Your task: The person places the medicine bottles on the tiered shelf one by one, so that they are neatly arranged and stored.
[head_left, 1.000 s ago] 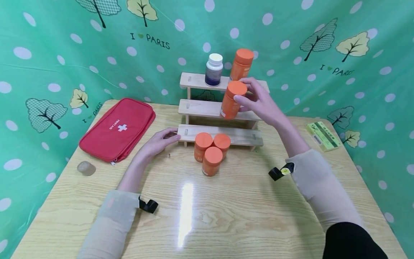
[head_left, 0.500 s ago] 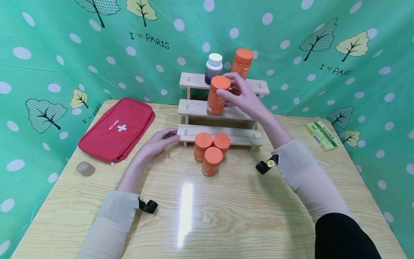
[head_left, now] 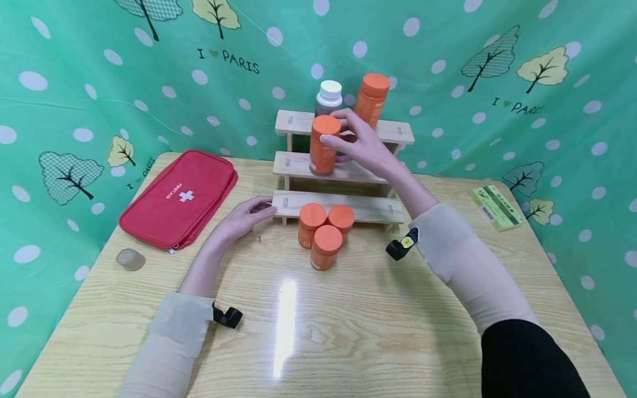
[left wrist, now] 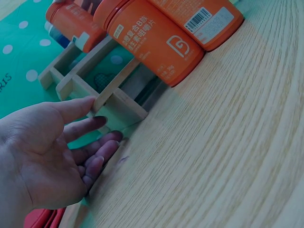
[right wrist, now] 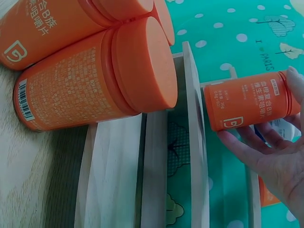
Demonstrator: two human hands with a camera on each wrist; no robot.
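In the head view, my right hand [head_left: 365,145] grips an orange vitamin bottle [head_left: 322,155], upright at the middle tier of a three-tier wooden rack [head_left: 388,210]. Thumb and fingers lie around its upper part; the right wrist view shows its label [right wrist: 242,99] facing the camera. My left hand [head_left: 241,221] touches the left end of the lowest tier with its thumb tip, the fingers loosely bent beside it. On the top tier stand a white-capped bottle [head_left: 329,95], partly hidden behind the held one, and another orange bottle [head_left: 372,102]. Three more orange bottles [head_left: 325,247] cluster before the rack.
A red first-aid pouch [head_left: 179,199] lies left of the rack, with a small greyish round piece [head_left: 131,259] in front of it. Toward the right edge of the wooden table [head_left: 378,342] is a green-yellow box [head_left: 496,208]. A green patterned cloth [head_left: 448,127] hangs behind.
My right hand has carried the vitamin bottle leftward along the middle tier, to in front of the white-capped bottle. The left hand has stayed at the rack's lower left end.
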